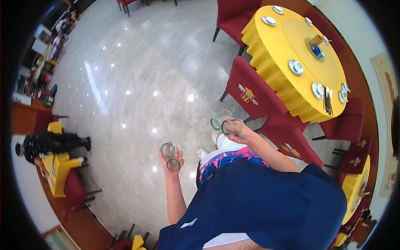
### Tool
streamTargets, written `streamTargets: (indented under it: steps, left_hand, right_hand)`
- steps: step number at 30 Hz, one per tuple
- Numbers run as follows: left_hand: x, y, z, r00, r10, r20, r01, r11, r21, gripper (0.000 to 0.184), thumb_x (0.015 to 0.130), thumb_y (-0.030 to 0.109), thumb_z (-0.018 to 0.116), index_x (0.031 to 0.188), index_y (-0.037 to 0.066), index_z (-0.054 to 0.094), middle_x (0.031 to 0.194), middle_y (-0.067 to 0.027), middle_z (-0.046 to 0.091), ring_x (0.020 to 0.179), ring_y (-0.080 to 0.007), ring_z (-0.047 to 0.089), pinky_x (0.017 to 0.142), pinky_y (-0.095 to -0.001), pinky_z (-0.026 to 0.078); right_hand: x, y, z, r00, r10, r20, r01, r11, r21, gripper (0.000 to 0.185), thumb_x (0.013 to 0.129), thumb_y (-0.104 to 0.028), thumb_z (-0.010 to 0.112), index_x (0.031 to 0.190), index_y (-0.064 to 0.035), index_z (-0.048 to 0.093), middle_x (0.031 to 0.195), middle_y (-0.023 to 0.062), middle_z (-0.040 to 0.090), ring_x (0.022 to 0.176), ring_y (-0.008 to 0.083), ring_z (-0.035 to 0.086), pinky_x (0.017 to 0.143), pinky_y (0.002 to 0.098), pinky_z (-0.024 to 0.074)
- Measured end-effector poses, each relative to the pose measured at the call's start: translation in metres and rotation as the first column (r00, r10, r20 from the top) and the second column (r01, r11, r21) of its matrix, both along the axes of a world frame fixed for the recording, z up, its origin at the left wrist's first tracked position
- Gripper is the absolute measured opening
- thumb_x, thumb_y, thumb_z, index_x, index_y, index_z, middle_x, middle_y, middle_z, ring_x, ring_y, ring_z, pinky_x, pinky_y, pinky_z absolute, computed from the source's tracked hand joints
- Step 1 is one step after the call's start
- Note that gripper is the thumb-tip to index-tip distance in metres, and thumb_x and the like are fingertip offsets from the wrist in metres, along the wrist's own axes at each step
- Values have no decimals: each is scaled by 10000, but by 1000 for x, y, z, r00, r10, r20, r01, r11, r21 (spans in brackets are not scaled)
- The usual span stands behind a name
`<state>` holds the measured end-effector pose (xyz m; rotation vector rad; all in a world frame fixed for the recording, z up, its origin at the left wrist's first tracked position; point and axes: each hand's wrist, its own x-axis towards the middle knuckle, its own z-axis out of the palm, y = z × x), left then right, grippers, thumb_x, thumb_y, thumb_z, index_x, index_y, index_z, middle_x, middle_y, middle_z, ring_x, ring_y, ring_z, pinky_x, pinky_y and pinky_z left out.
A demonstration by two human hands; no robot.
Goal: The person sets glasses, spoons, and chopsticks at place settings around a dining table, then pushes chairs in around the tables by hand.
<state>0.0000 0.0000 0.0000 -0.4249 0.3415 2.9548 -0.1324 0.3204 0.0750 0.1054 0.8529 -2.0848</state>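
Observation:
My left hand (176,154) is closed around two clear drinking glasses, their round rims facing up. One glass (167,150) sits slightly above the other glass (173,165). On the right, my right hand (239,135) also grips two clear glasses side by side. Of these, the near glass (227,127) rests against the fingers, and the other glass (216,123) is just to its left. All the glasses look see-through with greenish rims. Both hands are held out in front of my body, above the tiled floor, and parts of the fingers are hidden by the glass.
At the right stands a round table with a yellow cloth (266,54), set with plates, cups and chopsticks (328,104). Red chairs (254,89) surround it, close to my right arm. A person in dark clothes (46,146) is by another yellow-covered table (60,175) at left. Shiny floor (137,91) lies between.

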Motion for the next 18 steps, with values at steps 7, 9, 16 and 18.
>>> streamTargets:
  steps: [7, 9, 16, 18]
  left_hand:
    - [-197, -49, -8, 985, -171, -4, 171, 983, -67, 563, 951, 621, 390, 1301, 193, 495, 768, -71, 485, 686, -241, 496, 383, -338, 434]
    - [-254, -47, -5, 981, -183, 67, 189, 976, -103, 555, 947, 638, 371, 1279, 216, 511, 758, -74, 488, 669, -242, 497, 373, -324, 412]
    - [-453, -31, 43, 883, -440, -163, 447, 894, 10, 493, 944, 563, 474, 1268, 191, 474, 764, -71, 465, 690, -227, 458, 444, -349, 411]
    - [-506, -37, 51, 882, -451, -137, 452, 892, -29, 496, 946, 566, 466, 1267, 189, 474, 765, -74, 471, 692, -228, 466, 440, -349, 412]
  right_hand:
    - [-121, -28, -35, 947, -312, 83, 311, 950, 26, 253, 893, -172, 705, 1050, -51, 548, 777, 41, 626, 555, 68, 615, 472, 166, 511]
    - [-162, -35, -49, 888, -454, 70, 457, 889, -22, 197, 900, -167, 693, 1001, -51, 570, 774, 42, 625, 544, 51, 587, 468, 150, 488]
    - [-365, -23, -46, 714, -697, 70, 699, 715, -11, 160, 903, -179, 688, 1009, -87, 611, 860, 66, 644, 565, 44, 573, 457, 138, 446]
    - [-415, -12, -43, 685, -721, 102, 727, 685, -42, 169, 904, -179, 688, 1027, -93, 611, 868, 73, 648, 581, 43, 578, 467, 143, 454]
